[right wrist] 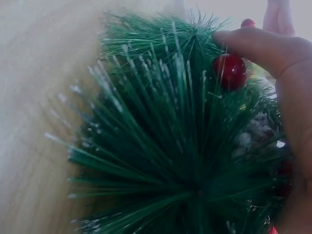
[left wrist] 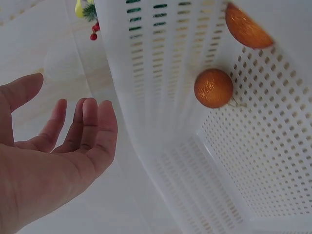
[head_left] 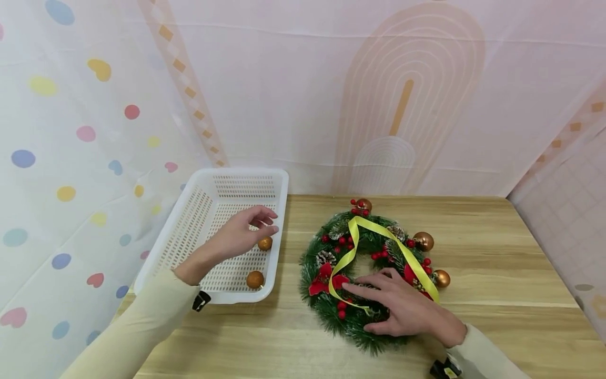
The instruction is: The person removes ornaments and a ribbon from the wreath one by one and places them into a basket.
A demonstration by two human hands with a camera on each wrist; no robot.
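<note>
My left hand [head_left: 243, 231] hovers above the right side of a white plastic basket [head_left: 158, 252], fingers loosely bent and holding nothing. Below it in the basket lie two orange-gold glitter balls, one [left wrist: 213, 88] with a thin loop. My right hand [head_left: 402, 302] lies over the near right part of a green Christmas wreath [head_left: 326, 310], its fingers spread. In the right wrist view the thumb [right wrist: 258, 46] is right by a red berry [right wrist: 230, 72] and pine needles. A yellow ribbon [head_left: 379, 227] lies loosely across the wreath, one end passing by the right hand.
Three copper baubles, one of them a shiny ball [head_left: 423, 241], stick out along the wreath's far and right edges. Pinecones [head_left: 325, 258], red berries and red flowers [head_left: 321, 281] decorate it. The wooden table [head_left: 502, 263] meets a patterned cloth backdrop [head_left: 293, 95].
</note>
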